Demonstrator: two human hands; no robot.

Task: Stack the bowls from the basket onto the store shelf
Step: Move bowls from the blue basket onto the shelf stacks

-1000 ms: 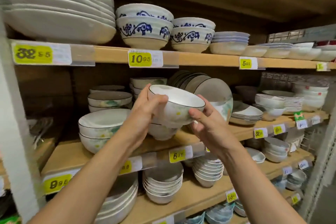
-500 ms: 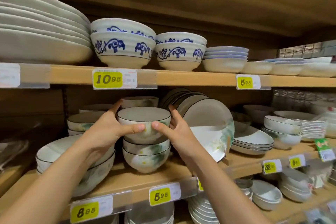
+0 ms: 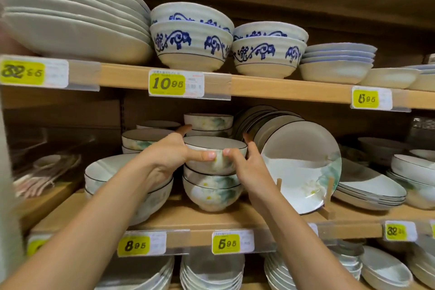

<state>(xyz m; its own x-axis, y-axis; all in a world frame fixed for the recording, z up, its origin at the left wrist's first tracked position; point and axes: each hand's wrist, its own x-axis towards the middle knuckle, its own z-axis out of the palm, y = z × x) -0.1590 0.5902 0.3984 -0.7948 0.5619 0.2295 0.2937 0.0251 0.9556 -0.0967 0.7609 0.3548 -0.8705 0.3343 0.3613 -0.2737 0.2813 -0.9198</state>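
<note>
The wooden store shelf [image 3: 235, 218] carries crockery on every level. On its middle board a big green-washed plate [image 3: 299, 167] stands tilted in a wooden rack [image 3: 330, 193], just right of a stack of matching bowls [image 3: 211, 193]. The top bowl [image 3: 214, 145] sits nested on that stack, held from both sides. The left hand [image 3: 164, 155] wraps its left wall, fingers curled behind, thumb on the front; the right hand [image 3: 247, 167] grips the right wall likewise, the two thumbs nearly meeting. Below, on the shelf edge, a yellow price tag [image 3: 226, 243] reads 5.95.
</note>
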